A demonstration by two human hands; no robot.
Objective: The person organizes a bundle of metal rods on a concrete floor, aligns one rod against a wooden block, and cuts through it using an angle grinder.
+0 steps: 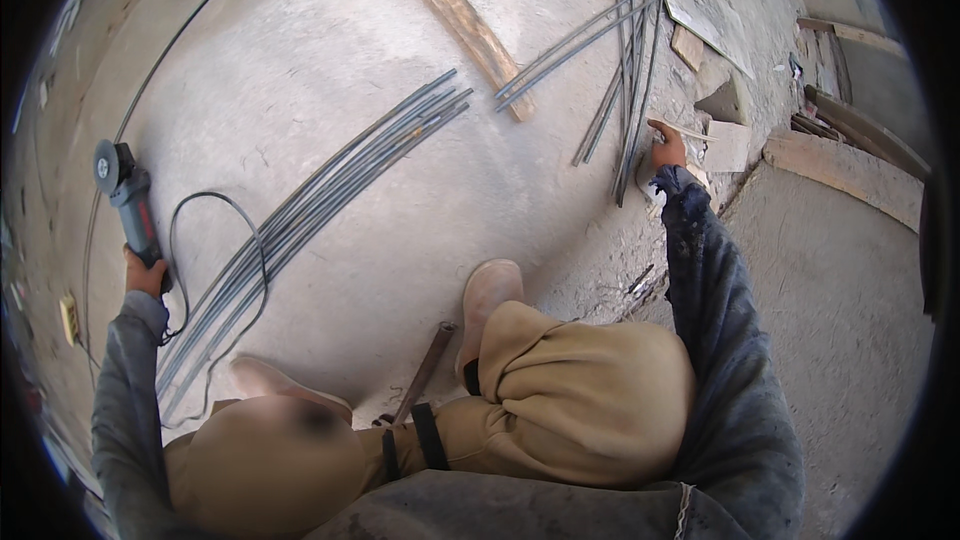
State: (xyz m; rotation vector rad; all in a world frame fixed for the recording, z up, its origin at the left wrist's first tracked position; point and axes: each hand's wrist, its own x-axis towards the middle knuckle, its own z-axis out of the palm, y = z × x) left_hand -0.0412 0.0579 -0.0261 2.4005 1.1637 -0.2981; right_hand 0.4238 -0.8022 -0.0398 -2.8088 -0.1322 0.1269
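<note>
My left hand [146,274] is wrapped round the rear of a grey angle grinder [139,222], held at the left with its disc [104,167] at the upper end. Out to the far right, my right hand [670,146] reaches down beside some crossed metal rods [627,100]. Its finger and thumb look curved and apart, and no object shows clearly between them. A thin pale strip [692,130] lies just behind this hand. Between my arms, a bundle of long grey metal rods [318,208] rests on the floor.
A wooden plank [468,25] lies ahead, touching the rod ends. The grinder's black cord [222,198] loops over the bundle. A rusty pipe [427,372] lies between my feet. Boards [845,175] and broken slabs [728,146] are at right; a yellow socket block [69,320] is far left.
</note>
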